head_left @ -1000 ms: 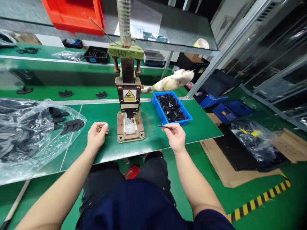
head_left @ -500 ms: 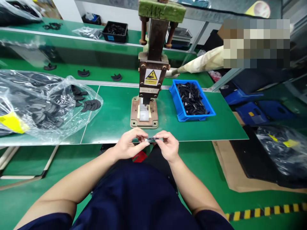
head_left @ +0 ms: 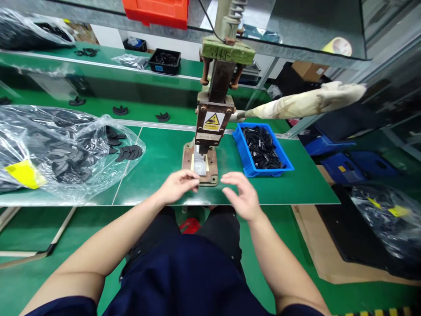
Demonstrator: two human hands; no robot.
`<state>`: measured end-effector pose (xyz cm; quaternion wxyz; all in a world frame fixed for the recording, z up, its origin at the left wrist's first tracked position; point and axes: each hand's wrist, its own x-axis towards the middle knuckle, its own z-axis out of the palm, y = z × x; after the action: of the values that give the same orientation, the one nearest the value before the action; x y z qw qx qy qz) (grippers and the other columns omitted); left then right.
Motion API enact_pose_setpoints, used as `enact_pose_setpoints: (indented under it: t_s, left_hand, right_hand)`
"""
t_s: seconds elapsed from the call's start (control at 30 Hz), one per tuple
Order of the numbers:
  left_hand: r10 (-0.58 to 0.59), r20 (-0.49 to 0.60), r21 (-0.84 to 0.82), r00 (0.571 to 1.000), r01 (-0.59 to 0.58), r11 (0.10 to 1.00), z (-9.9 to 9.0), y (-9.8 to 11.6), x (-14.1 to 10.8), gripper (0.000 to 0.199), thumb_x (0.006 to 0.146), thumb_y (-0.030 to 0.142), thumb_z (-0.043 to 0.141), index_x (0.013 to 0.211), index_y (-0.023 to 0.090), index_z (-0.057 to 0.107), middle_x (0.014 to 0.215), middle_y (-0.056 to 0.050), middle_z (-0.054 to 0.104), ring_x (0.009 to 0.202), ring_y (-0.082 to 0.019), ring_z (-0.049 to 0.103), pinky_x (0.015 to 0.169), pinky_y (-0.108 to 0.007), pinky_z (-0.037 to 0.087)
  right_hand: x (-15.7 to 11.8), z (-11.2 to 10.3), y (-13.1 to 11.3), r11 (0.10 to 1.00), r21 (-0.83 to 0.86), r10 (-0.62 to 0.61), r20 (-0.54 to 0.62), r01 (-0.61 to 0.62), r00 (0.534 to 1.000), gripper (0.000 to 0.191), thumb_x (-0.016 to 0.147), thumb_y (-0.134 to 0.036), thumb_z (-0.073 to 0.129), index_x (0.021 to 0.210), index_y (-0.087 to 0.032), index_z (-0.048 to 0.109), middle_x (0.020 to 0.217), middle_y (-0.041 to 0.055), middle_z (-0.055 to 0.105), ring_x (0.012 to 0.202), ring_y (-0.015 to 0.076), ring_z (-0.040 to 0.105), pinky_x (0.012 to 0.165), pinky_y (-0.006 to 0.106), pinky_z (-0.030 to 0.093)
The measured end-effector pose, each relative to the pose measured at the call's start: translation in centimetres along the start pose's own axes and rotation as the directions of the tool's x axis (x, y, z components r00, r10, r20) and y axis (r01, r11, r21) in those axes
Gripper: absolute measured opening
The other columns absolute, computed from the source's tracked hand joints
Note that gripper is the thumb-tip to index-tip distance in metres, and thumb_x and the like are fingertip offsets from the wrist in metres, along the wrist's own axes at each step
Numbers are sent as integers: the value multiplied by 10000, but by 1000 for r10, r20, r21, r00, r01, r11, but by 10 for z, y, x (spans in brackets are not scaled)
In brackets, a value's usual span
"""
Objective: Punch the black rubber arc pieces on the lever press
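Observation:
My left hand is at the front left of the press base, its fingers closed in a pinch. A bit of a small dark part shows at the fingertips; most of it is hidden. To the right of the base, my right hand is open above the table edge, thumb and fingers apart and nothing between them. Both hands are in front of the hand press, which carries a yellow warning label. Its wrapped lever sticks out to the right.
A blue bin full of black parts stands right of the press. On the left lies a clear plastic bag with curved black pieces. Several similar pieces lie behind the table rail. Black boxes sit on the back shelf.
My hands have parted: the right one let go of the small black part and moved right, opening. The left hand moved slightly left, nearer the press base. The view has tilted up.

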<state>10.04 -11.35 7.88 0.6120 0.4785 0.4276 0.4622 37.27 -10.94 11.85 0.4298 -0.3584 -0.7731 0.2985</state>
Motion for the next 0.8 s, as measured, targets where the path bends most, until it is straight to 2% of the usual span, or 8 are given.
enact_pose_setpoints:
  t_s: [0.07,0.13,0.27,0.33,0.43,0.53,0.63,0.8]
  left_hand:
    - [147,-216,120,965,-123,985,-16,0,26,320,794,443,883,907,194,716,830,-41,742,764,-189,720,794,-332,603]
    - [259,-287,301,922,-170,938,-30,0,51,246,809,394,870,885,204,733,901,-49,763,833,-201,710,853,-329,586]
    - [326,-165,573,931,-178,800,-42,2,85,109,815,294,862,844,224,783,941,-65,772,955,-247,699,907,-322,548]
    - [330,-89,614,940,-209,761,-44,3,94,78,804,250,864,820,224,792,942,-82,768,1030,-271,693,952,-333,536]
    - [332,58,669,941,-284,687,-44,7,100,38,826,236,834,852,222,811,990,-98,773,1099,-291,680,1054,-384,511]
    - [337,161,752,928,-337,567,-44,8,101,74,896,256,754,908,222,818,1027,-91,778,1083,-281,689,1062,-407,511]
    - [370,180,809,912,-351,471,-43,7,101,133,948,258,681,945,217,807,1020,-70,779,1021,-251,702,982,-385,538]
    - [402,157,807,902,-351,474,-42,2,100,122,958,274,682,906,213,775,984,-52,764,960,-218,707,900,-347,551]
  right_hand:
    - [26,-25,-5,998,-53,-45,-164,37,985,216,961,-369,690,1153,-281,731,1197,81,697,1191,236,664,1120,512,557]
    - [59,-49,-19,987,-55,-160,-333,150,929,260,955,-395,706,1181,-267,698,1154,72,679,1114,213,684,1067,472,585]
    - [117,-78,-73,883,31,-406,-448,468,797,507,945,-554,696,1352,-263,615,1334,77,642,1292,200,671,1116,411,568]
    - [135,-81,-99,889,61,-401,-370,453,838,585,933,-639,636,1381,-264,600,1394,49,640,1316,181,679,1149,418,548]
    - [149,-74,-118,908,46,-387,-290,416,875,507,893,-614,643,1163,-185,661,1121,-51,738,1003,94,754,994,390,576]
    - [146,-62,-114,888,95,-399,-329,450,856,260,905,-431,726,916,-182,649,829,-84,681,780,60,696,849,345,588]
    - [122,-50,-99,863,123,-434,-315,490,844,255,882,-360,778,748,-224,608,708,-41,628,734,124,654,820,398,616]
    - [64,-29,-62,882,-106,-471,-210,459,857,214,824,-233,737,672,-249,588,692,-47,647,831,170,693,1100,538,561]
